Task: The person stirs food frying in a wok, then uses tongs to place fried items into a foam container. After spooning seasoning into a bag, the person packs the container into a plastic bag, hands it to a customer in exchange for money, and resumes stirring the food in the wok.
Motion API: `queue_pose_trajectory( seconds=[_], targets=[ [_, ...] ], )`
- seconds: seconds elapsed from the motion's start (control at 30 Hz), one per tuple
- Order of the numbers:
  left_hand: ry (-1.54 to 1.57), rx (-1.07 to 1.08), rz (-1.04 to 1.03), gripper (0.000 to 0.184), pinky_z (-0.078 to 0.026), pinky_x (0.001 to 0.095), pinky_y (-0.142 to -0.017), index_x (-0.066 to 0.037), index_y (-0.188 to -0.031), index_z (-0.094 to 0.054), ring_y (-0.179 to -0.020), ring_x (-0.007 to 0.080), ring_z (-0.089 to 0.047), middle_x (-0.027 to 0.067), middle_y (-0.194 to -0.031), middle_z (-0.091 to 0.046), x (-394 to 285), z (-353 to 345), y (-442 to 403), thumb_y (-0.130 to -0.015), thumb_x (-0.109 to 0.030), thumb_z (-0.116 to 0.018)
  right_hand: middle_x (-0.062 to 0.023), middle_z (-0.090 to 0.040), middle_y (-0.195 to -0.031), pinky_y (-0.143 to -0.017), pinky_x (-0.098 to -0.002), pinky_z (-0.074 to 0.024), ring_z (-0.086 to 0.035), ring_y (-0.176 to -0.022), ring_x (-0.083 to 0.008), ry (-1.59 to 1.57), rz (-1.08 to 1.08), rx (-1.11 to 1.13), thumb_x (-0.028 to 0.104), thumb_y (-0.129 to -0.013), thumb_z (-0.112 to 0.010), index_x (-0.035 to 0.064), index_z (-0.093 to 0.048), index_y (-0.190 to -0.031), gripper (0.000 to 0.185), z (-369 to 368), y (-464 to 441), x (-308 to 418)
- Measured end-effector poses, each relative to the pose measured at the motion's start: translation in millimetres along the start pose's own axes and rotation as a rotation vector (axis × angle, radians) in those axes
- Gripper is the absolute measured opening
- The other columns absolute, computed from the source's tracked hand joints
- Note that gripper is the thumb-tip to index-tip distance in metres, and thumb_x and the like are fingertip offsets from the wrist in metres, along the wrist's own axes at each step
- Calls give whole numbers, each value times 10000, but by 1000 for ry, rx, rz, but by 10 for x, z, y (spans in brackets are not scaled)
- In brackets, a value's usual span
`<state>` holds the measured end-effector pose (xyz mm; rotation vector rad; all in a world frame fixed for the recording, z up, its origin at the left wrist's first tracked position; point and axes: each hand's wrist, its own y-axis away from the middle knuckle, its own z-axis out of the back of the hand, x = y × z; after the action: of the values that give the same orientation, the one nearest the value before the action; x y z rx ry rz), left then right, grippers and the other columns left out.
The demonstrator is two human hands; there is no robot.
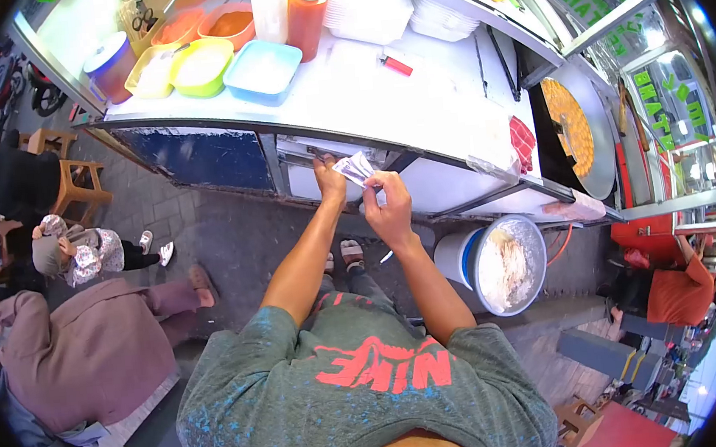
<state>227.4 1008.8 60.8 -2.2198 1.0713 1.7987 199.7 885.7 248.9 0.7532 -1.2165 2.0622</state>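
Note:
Below the front edge of the white counter [347,97], my right hand [388,208] pinches a folded paper banknote [355,169] between thumb and fingers. Just left of it, my left hand [330,177] has its fingers closed at the handle area of a drawer under the counter. The fingertips are partly hidden, and what they grip is too small to make out. The note lies between the two hands, close to the left fingers.
Sauce bottles [306,22], plastic tubs [264,72] and a red lighter [396,66] are on the counter. At the right are a large pan of food [569,127] and a bucket with whitish contents [509,266]. People sit and stand at the left and right.

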Motion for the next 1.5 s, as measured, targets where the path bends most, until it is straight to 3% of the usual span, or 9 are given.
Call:
queue_pose_trajectory(
  seconds=[0.23, 0.47, 0.8, 0.97, 1.13, 1.2, 1.23, 1.3, 1.5],
  targets=[
    [278, 28, 172, 115, -530, 391, -688, -86, -1018, -413, -821, 204, -599, 88, -920, -542, -435, 151, 703, -948, -176, -399, -147, -602, -828, -707, -355, -472, -597, -770, -300, 68, -12, -33, -66, -725, -615, 18, -562, -839, 151, 32, 263, 73],
    [334, -63, 306, 107, -515, 467, -714, -82, -849, -470, -758, 217, -588, 82, -769, -563, -644, 736, 1358, -852, -189, -469, -155, -615, -883, -739, -389, -467, -592, -843, -330, 72, 58, -41, -65, -699, -626, 25, -563, -854, 190, -102, 320, 76],
    [74, -34, 424, 153, -535, 325, -649, -16, -840, -499, -709, 203, -601, 94, -761, -577, -496, 1115, 1755, -857, -159, -446, -141, -634, -1023, -850, -401, -435, -580, -966, -315, 434, 82, 195, 99, -749, -674, 72, -617, -1007, 265, -390, 173, -193],
    [-405, 26, 160, 201, -415, 303, -589, -29, -824, -522, -661, 135, -498, 40, -742, -532, -164, 1194, 1479, -890, -206, -452, -94, -651, -760, -577, -254, -478, -612, -647, -135, -113, -336, 405, 53, -823, -631, 16, -616, -934, 118, -181, 955, 164],
    [-381, 73, -110, 224, -463, 327, -698, -20, -833, -521, -778, 169, -516, 91, -874, -510, -79, 861, 905, -896, -227, -463, -41, -648, -780, -584, -212, -469, -582, -660, -80, -503, -991, 376, 129, -902, -586, 31, -602, -938, 106, -316, 1772, 199],
    [-346, 93, -31, 215, -476, 332, -688, -16, -822, -510, -762, 166, -508, 90, -843, -500, -19, 716, 561, -890, -215, -465, -43, -648, -789, -579, -210, -467, -580, -659, -81, -558, -1052, 337, 139, -904, -585, 34, -598, -942, 112, -364, 1798, 182],
    [-292, 122, 23, 340, -413, 416, -759, 29, -803, -560, -851, 311, -515, 208, -956, -501, -74, 621, 466, -889, -267, -415, -44, -648, -793, -577, -209, -466, -579, -659, -81, -586, -1077, 315, 143, -906, -585, 36, -597, -944, 115, -383, 1784, 157],
    [-162, 195, 86, 201, -470, 312, -667, -30, -833, -522, -757, 152, -506, 63, -806, -499, -165, 511, 290, -881, -217, -467, -45, -650, -808, -570, -207, -464, -579, -664, -77, -575, -1049, 327, 162, -908, -584, 39, -590, -950, 130, -382, 1730, 108],
    [-177, 223, 129, 199, -467, 302, -650, -33, -879, -541, -769, 138, -508, 61, -814, -520, -287, 307, 94, -881, -226, -491, -44, -650, -827, -560, -189, -459, -578, -668, -69, -520, -1068, 384, 183, -913, -580, 52, -590, -962, 140, -305, 1605, -42]
  ],
)
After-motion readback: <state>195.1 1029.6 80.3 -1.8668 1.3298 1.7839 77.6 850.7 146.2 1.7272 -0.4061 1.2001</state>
